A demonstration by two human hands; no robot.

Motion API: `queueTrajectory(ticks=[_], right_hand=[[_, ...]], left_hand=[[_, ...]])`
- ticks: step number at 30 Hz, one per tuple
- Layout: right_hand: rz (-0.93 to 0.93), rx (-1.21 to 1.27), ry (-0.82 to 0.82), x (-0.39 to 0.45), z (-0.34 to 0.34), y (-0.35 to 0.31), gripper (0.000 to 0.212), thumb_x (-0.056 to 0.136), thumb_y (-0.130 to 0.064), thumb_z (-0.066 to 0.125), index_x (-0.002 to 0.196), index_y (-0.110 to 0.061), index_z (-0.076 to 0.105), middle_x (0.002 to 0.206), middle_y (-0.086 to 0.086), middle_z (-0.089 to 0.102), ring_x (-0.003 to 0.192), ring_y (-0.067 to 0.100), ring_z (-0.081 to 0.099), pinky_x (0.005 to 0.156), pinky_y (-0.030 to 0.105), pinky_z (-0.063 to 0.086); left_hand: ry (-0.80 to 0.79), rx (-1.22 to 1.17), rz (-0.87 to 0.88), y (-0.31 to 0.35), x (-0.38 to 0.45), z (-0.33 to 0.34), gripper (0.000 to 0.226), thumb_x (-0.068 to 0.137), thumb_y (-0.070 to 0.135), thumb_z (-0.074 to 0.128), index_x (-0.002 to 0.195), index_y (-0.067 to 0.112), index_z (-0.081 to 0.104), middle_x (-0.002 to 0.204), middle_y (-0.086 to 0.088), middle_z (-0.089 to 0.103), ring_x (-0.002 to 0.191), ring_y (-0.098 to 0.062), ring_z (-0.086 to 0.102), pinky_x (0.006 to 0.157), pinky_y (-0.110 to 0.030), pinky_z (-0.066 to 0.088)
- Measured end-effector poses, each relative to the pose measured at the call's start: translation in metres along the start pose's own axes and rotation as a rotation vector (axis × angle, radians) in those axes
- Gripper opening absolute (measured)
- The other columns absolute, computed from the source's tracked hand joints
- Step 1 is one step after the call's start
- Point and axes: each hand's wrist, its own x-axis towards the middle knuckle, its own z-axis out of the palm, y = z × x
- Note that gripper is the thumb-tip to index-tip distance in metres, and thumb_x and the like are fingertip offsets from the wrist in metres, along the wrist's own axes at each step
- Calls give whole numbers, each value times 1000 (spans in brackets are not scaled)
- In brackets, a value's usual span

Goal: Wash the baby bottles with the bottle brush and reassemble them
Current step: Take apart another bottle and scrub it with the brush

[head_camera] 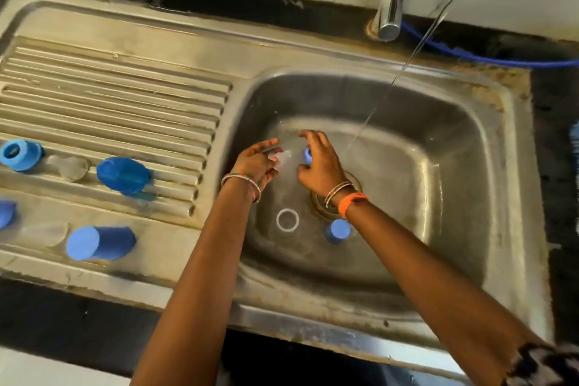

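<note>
Both hands are low in the steel sink basin (pixel 438 141), just left of the running water stream (pixel 376 110). My left hand (pixel 255 163) pinches a small clear soft piece, seemingly a teat (pixel 283 156), at its fingertips. My right hand (pixel 319 166) curls its fingers and thumb round a small blue ring (pixel 308 155). The two pieces nearly meet between the hands, and motion blur hides the detail. On the basin floor lie a white ring (pixel 287 220) and a small blue cap (pixel 337 230). No bottle brush is in view.
On the ribbed drainboard (pixel 119 97) at the left lie a blue collar (pixel 20 154), a clear teat (pixel 69 168), a blue domed cap (pixel 122 174), a blue cylinder cap (pixel 100 243) and a clear bottle (pixel 44 233). The faucet (pixel 391 9) stands behind the basin, with a blue hose (pixel 470 56).
</note>
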Motion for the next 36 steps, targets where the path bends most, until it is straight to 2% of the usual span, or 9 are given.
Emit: queueTrajectory(ticks=[3, 9, 14, 19, 22, 25, 29, 33, 36], right_hand=[[106, 374, -158, -8, -10, -17, 33, 78, -17, 68, 109, -6, 64, 98, 6, 64, 84, 15, 60, 82, 35, 54], [128, 122, 9, 0, 3, 8, 18, 80, -14, 70, 97, -11, 72, 93, 7, 72, 87, 18, 66, 85, 32, 52], [-10, -317, -112, 1, 27, 29, 24, 80, -17, 65, 102, -21, 72, 107, 2, 66, 117, 28, 47, 93, 35, 38], [-21, -510, -139, -7, 31, 28, 34, 83, -21, 61, 116, -26, 63, 118, 5, 50, 116, 29, 38, 91, 38, 28], [-23, -436, -66, -18, 20, 19, 43, 81, -21, 60, 123, -23, 58, 122, 5, 51, 120, 26, 39, 97, 38, 25], [-77, -103, 32, -39, 2, 2, 23, 83, -16, 59, 104, -13, 69, 102, 8, 63, 99, 24, 57, 89, 26, 39], [-109, -44, -72, -70, -14, -11, 18, 85, -13, 63, 100, -9, 70, 102, 8, 66, 95, 18, 59, 78, 10, 33], [37, 73, 339, -49, -43, -4, 20, 84, -4, 54, 99, -4, 67, 94, 13, 67, 81, 19, 60, 80, 31, 49], [202, 172, 582, -10, -91, -8, 12, 90, -9, 57, 98, -2, 63, 86, 10, 66, 76, 17, 58, 72, 23, 44]], left_hand=[[-1, 11, 4, -7, 3, 13, 34, 90, -19, 39, 103, 6, 57, 89, -8, 59, 75, -15, 56, 53, -18, 51], [146, 138, 46, -14, 10, 5, 44, 97, -7, 35, 138, 5, 42, 131, -15, 53, 63, -3, 50, 54, -14, 39], [36, -91, -10, -19, 1, -3, 42, 102, 4, 24, 141, 8, 38, 146, -12, 41, 128, -24, 45, 92, -28, 42], [33, -89, -20, -24, -10, -8, 41, 102, 9, 23, 139, 8, 41, 145, -9, 43, 135, -25, 39, 101, -30, 36], [26, -23, -28, -26, -14, -14, 41, 102, 6, 23, 137, 10, 44, 142, -8, 47, 133, -23, 42, 98, -30, 38], [10, 4, -29, -27, -17, -16, 41, 102, 7, 23, 136, 9, 44, 142, -9, 47, 132, -24, 42, 102, -32, 37], [33, 61, -34, -29, -19, -11, 40, 102, 10, 24, 133, 9, 49, 139, -9, 51, 129, -23, 45, 96, -30, 38], [-32, 94, -34, -23, -23, 7, 35, 102, 13, 30, 125, 11, 55, 133, -9, 56, 114, -21, 53, 87, -30, 41], [-102, 96, 9, -6, -28, 28, 33, 101, 17, 36, 126, 9, 56, 130, -10, 58, 106, -19, 55, 79, -27, 45]])
